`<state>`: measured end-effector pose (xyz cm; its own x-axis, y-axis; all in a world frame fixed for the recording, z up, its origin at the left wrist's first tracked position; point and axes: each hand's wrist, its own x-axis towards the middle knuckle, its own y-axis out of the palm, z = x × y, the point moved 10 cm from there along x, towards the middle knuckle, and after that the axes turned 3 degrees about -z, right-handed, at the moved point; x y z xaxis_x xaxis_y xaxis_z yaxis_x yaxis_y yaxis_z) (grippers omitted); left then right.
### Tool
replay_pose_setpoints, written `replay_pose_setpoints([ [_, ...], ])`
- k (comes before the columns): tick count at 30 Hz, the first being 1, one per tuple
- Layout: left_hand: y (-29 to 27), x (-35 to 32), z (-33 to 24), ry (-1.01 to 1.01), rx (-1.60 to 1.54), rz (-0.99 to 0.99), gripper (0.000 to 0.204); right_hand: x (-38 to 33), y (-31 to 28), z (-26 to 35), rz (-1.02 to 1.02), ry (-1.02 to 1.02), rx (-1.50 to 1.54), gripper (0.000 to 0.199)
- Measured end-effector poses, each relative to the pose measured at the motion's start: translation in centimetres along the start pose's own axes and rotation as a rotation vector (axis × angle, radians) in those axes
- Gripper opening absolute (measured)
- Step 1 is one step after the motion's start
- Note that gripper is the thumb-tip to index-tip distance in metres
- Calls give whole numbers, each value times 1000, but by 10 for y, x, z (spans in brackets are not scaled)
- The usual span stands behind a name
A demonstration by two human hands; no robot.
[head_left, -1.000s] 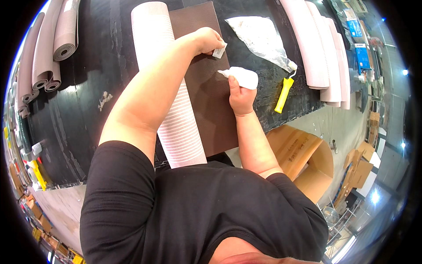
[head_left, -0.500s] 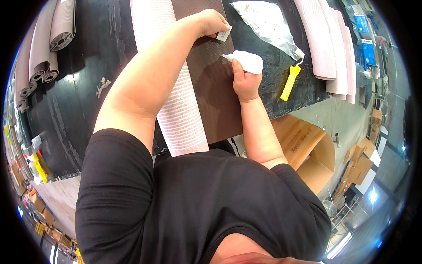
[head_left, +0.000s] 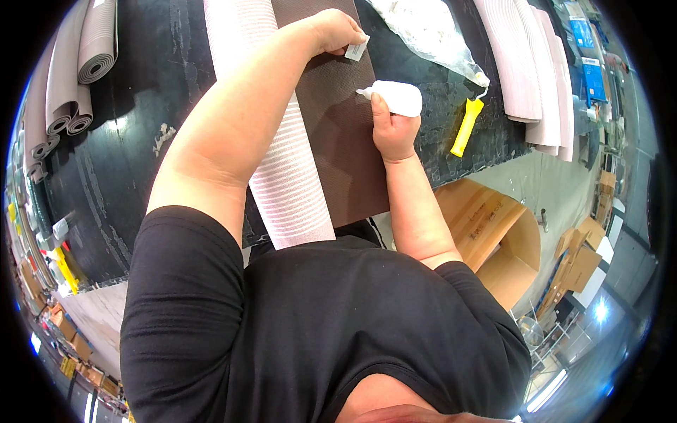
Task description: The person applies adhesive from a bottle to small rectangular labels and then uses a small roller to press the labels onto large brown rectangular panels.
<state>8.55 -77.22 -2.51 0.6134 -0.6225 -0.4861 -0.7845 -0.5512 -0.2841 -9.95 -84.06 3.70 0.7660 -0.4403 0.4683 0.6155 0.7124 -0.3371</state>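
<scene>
Fingers of the right hand [head_left: 395,130] wrap a white squeeze bottle [head_left: 396,97] over the brown sheet [head_left: 342,141] on the worktop [head_left: 134,141], nozzle pointing toward the left hand [head_left: 337,32], which pinches a small tag [head_left: 357,49].

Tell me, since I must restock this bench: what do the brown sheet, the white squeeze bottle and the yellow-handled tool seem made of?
Brown sheet: likely textured vinyl or faux leather, matte with a fine grain. White bottle, held in the right hand: probably soft plastic, smooth and opaque, with a tapered nozzle. Yellow handle: looks like glossy moulded plastic; its head is hidden under the clear bag.
</scene>
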Motion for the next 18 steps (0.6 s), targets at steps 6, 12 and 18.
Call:
replay_pose_setpoints([
  [6,2,9,13,-28,-52,39,20,-1,-1,5,-18,-7,-15,13],
  [12,1,11,16,-37,-32,11,20,-4,-3,0,-10,-7,-19,12],
  [18,0,10,17,-60,-59,17,19,-5,-4,4,-16,10,-33,12],
])
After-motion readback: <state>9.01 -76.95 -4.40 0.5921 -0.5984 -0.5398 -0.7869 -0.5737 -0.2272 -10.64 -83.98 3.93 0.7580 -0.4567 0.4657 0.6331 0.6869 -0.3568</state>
